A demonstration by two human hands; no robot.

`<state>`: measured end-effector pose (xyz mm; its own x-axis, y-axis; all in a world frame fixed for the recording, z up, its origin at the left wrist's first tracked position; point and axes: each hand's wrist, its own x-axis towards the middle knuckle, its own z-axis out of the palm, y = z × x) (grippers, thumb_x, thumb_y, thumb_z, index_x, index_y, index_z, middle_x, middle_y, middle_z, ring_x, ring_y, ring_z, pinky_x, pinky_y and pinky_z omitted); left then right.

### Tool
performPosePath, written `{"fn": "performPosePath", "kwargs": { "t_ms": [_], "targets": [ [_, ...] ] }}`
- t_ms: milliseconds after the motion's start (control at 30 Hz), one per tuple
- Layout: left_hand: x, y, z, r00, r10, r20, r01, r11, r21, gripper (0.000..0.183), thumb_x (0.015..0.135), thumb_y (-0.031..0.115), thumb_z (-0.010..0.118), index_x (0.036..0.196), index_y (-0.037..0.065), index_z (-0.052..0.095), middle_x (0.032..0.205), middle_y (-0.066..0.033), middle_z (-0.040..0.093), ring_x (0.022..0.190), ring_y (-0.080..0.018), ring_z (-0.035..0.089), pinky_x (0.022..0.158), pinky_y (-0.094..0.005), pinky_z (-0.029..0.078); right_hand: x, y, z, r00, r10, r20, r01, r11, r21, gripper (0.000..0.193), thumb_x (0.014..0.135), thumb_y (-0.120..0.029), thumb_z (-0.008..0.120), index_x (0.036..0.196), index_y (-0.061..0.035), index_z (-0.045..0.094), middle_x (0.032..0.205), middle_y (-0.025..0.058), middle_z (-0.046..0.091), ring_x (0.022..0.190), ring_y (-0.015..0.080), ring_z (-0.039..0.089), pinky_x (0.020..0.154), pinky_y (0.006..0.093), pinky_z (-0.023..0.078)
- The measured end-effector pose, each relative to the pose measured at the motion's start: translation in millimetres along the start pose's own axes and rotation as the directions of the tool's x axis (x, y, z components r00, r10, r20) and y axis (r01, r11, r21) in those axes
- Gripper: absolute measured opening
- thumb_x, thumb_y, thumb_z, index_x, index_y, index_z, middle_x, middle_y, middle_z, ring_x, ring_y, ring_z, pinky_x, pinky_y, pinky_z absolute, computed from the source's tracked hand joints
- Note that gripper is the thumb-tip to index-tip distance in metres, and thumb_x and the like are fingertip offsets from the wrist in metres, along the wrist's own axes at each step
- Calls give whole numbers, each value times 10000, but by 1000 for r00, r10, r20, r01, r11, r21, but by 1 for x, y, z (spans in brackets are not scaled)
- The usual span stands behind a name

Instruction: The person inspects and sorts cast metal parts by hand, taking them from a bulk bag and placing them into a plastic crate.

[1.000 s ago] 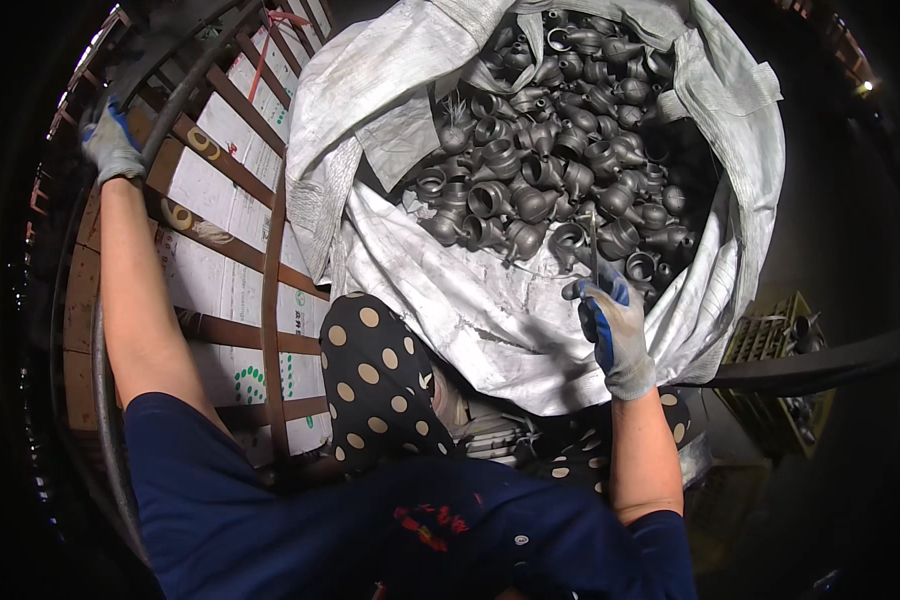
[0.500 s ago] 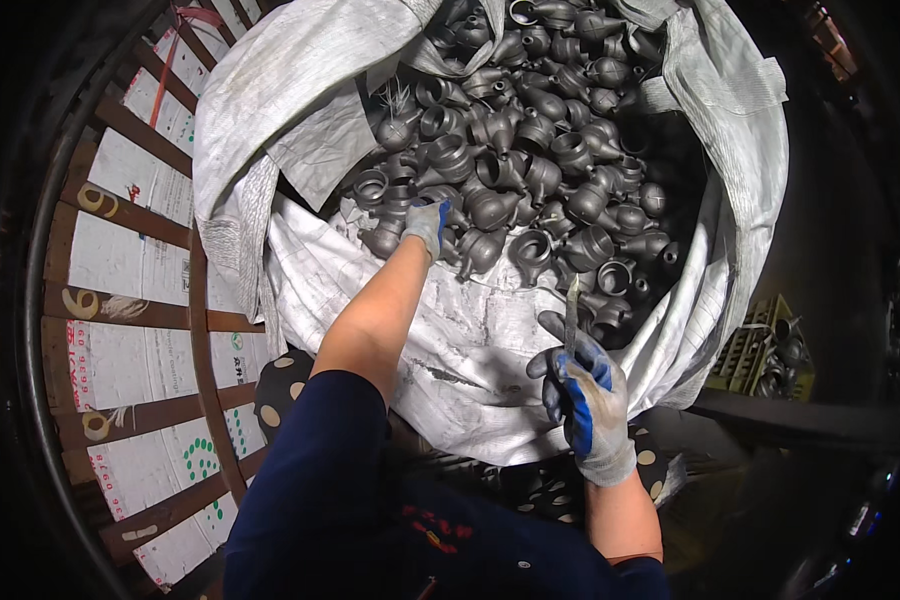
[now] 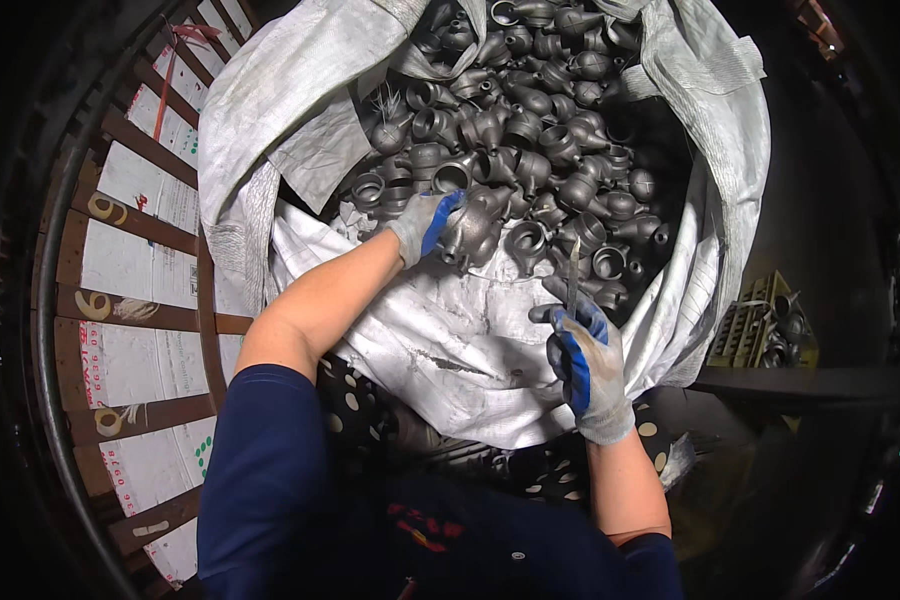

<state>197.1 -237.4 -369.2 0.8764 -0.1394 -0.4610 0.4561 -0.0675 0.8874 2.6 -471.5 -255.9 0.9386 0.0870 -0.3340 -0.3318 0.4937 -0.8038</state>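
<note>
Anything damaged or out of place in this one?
The white bag looks worn: its front wall carries a dark, ragged mark, possibly a tear, and loose whitish strands stick up at the left edge of the grey metal parts, like fraying.

Big white woven bag [image 3: 400,310], mouth spread wide, carries a heap of dark grey metal castings [image 3: 540,150], bulbous with round openings, loose, mixed angles. Heap fills far and middle parts of bag; bag's near side shows bare creased fabric with dark smudges. Loose strap [image 3: 450,70] hangs over castings, bag's far left. Pale threads [image 3: 390,103] by bag's left flap [image 3: 320,155].
</note>
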Motion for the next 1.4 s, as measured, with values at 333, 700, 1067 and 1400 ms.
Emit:
{"fn": "performPosePath", "kwargs": {
  "t_ms": [333,700,1067,1400],
  "targets": [
    [-151,50,-3,377,738,559,-920,226,321,382,734,81,694,1100,39,593,1023,-155,635,947,-302,632,811,-376,508,5,0,3,994,-75,-81,85,988,130,364,865,-136,645,1201,-56,531,694,-63,493,491,13,444,402,147,315],
    [-201,54,35,856,414,309,-151,773,-616,404,980,265,426,1274,-7,474,1207,-136,570,1103,-215,567,937,-386,486,10,8,-37,999,-39,-10,39,872,487,150,940,-150,524,1064,-71,555,829,12,549,587,79,493,409,166,339],
    [-158,23,31,915,381,128,-239,771,-590,299,915,80,542,1199,-12,556,1082,-113,640,898,-172,642,762,-289,538,-2,-4,-7,988,-131,-76,141,979,149,244,901,-134,603,1122,-36,572,657,-44,483,494,27,442,381,166,310],
    [-154,20,27,944,330,14,-285,838,-466,239,919,127,555,1139,47,604,898,-29,636,692,-82,587,608,-224,516,-7,-7,-1,974,-222,-48,208,957,-203,195,926,-206,555,1009,-29,561,635,-51,487,458,8,406,388,158,293]
  ]
}}
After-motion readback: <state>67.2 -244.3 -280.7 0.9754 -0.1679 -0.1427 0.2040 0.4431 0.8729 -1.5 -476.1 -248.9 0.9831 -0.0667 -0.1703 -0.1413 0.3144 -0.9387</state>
